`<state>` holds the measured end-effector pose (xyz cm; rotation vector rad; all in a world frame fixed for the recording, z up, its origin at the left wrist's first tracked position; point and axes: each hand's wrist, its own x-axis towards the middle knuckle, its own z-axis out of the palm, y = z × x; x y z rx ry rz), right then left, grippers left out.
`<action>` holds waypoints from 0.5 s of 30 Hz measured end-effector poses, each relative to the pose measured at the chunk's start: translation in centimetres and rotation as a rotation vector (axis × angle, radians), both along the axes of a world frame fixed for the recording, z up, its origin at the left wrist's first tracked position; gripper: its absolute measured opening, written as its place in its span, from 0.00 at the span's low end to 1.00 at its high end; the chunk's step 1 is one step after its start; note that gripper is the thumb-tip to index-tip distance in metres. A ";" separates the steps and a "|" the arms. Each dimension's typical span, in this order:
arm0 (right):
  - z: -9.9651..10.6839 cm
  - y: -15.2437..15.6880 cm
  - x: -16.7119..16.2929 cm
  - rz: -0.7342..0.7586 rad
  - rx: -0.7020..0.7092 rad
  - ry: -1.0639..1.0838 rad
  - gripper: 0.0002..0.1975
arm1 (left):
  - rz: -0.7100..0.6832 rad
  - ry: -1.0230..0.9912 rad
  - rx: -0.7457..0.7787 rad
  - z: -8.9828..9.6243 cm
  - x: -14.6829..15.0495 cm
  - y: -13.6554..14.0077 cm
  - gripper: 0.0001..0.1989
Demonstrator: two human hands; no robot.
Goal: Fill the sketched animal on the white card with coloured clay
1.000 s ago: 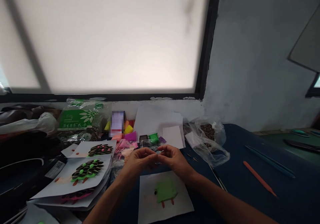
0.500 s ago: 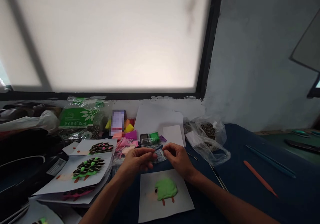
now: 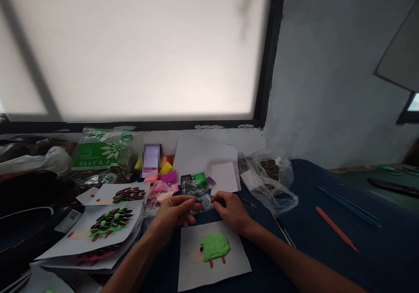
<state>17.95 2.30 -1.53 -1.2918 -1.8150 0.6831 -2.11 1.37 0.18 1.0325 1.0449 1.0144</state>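
Observation:
Over the far edge of a white card, my left hand (image 3: pixel 176 210) is closed in a pinch, its thumb against the index finger. Facing it, a short gap away, my right hand (image 3: pixel 231 210) also pinches with curled fingers. Anything between the fingertips is too small to make out. Just behind the gap lies a clear plastic packet (image 3: pixel 200 201). Below both hands rests the white card (image 3: pixel 193 277), bearing a hedgehog of modelling clay: a green clay body (image 3: pixel 215 246), a pale snout, a black eye and two brown feet.
Left, cards with seed-covered clay hedgehogs (image 3: pixel 113 221) overlap near a green seed bag (image 3: pixel 98 155). Colourful clay packets (image 3: pixel 168 176) and blank paper (image 3: pixel 204 158) lie behind. Right are an open bag of striped seeds (image 3: pixel 270 171), an orange tool (image 3: pixel 337 228) and blue tweezers (image 3: pixel 350 206).
My hands have drawn slightly apart, the left shifting a little leftward. Both stay pinched. The whole view has shifted slightly; the card and hedgehog look unchanged.

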 end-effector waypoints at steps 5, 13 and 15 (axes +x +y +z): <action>0.1 0.1 0.1 -0.004 -0.004 -0.010 0.07 | -0.007 -0.097 -0.084 1.2 0.3 -0.6 0.14; 0.1 0.0 0.1 0.003 -0.002 0.025 0.07 | -0.048 -0.127 -0.048 0.8 0.2 -0.4 0.17; 0.1 0.0 0.1 0.007 0.005 0.055 0.06 | -0.051 -0.128 -0.039 0.8 0.3 -0.3 0.17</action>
